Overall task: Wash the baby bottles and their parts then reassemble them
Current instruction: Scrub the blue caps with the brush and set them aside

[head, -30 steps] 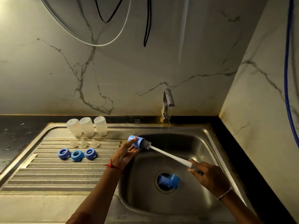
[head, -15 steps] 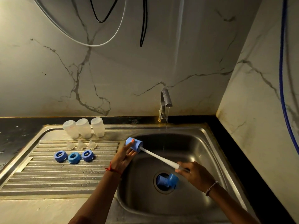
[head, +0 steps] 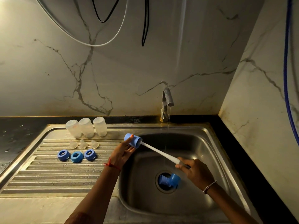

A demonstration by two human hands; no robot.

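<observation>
My left hand (head: 123,152) holds a blue bottle cap (head: 133,140) sideways over the sink's left rim. My right hand (head: 196,171) grips the white handle of a bottle brush (head: 159,153), whose head is pushed inside the cap and hidden. Two more blue caps (head: 169,181) lie over the drain. On the drainboard stand three clear bottles (head: 86,127) upside down, with three clear teats (head: 84,144) in front of them and three blue collar rings (head: 76,156) nearer to me.
The steel sink basin (head: 202,151) lies in front of me, with the ridged drainboard (head: 53,177) to its left. A tap (head: 167,104) at the back runs a thin stream of water. Black counter surrounds the sink; a marble wall stands close on the right.
The brush head, showing outside the cap a second ago, has slid fully into it. My right hand has pushed toward the left along the handle's line.
</observation>
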